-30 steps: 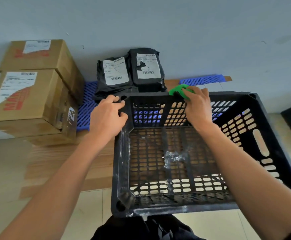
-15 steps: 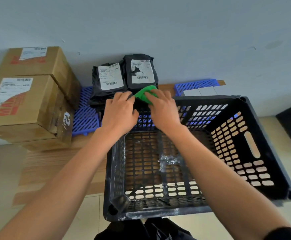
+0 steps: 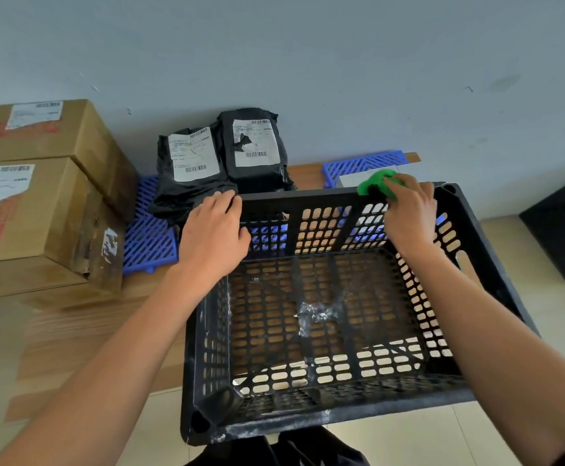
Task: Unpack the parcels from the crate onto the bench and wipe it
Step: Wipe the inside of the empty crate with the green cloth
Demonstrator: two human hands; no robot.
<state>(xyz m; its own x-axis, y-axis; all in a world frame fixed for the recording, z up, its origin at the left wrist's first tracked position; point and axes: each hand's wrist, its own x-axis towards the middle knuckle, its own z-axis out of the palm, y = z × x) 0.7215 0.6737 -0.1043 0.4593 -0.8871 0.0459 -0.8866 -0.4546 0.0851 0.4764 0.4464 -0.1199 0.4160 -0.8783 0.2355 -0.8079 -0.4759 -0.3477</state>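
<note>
An empty black slatted crate (image 3: 496, 264) stands tilted in front of me, with a scrap of clear film on its floor. My left hand (image 3: 212, 237) grips the crate's far rim at the left corner. My right hand (image 3: 409, 213) holds a green cloth (image 3: 373, 183) against the far rim near the right corner. Two black parcels (image 3: 222, 156) with white labels lean on the wall behind the crate. Two brown cardboard boxes (image 3: 39, 203) are stacked at the left on the wooden bench (image 3: 82, 334).
Blue plastic grids (image 3: 148, 240) lie on the bench under the parcels and behind the crate. A black object (image 3: 563, 230) sits on the tiled floor at the right. The grey wall closes off the back.
My right hand has slid the green cloth along the far rim from the left part to the right corner. My left hand stays on the left corner of the rim.
</note>
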